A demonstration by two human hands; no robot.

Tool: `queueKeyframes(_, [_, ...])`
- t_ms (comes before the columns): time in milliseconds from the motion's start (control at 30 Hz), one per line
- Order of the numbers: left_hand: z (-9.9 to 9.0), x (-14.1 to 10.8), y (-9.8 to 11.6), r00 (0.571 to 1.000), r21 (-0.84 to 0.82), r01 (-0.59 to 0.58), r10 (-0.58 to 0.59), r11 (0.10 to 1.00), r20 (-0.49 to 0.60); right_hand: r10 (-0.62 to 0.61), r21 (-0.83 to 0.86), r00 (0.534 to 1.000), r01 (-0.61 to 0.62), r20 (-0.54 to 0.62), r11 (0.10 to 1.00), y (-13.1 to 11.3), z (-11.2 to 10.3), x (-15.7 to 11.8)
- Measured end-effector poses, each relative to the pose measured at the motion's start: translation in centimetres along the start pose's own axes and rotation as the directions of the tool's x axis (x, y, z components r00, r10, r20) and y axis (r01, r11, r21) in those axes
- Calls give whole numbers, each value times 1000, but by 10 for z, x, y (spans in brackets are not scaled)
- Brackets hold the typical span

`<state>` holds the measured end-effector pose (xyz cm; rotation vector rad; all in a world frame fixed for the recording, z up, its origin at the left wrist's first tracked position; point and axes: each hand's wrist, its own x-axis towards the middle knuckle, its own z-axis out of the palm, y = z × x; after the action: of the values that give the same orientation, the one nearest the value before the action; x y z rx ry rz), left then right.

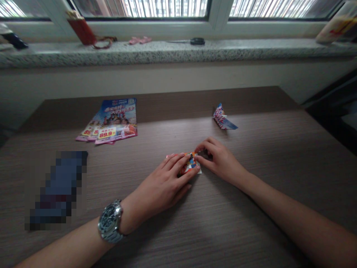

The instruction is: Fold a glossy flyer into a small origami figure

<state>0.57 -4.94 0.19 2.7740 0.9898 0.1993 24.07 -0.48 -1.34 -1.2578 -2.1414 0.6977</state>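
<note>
The left hand (164, 180) lies across the colourful paper (191, 163) on the bench (173, 111); the right hand (221, 158) touches the paper's right end. A folded paper piece (219, 117) sits beyond; overlapping flyers (119, 118) lie farther left.

I log a wood-grain table (279, 149), pale wall (195, 76), speckled sill (237, 54), white-framed window (220, 15); daylight enters past blurred bars (167, 8), possibly railings.

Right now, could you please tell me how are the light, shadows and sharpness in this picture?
Head view: bright window, table dimmer with pale sheen; head view: soft shadows below left hand and right hand; head view: pale container at far right stretched and blurred; head view: dark object at left hidden by coarse pixel blocks.
</note>
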Motion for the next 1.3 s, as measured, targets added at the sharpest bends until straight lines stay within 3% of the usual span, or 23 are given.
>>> queueKeyframes(800, [-4,0,0,1000,-18,2,-2,1000,-31,10,-40,1000,-10,4,999,2,2,5])
queueKeyframes(1300, [-4,-2,-2,997,53,19,-15,998,-72,-35,-73,999,35,2,997,0,3,0])
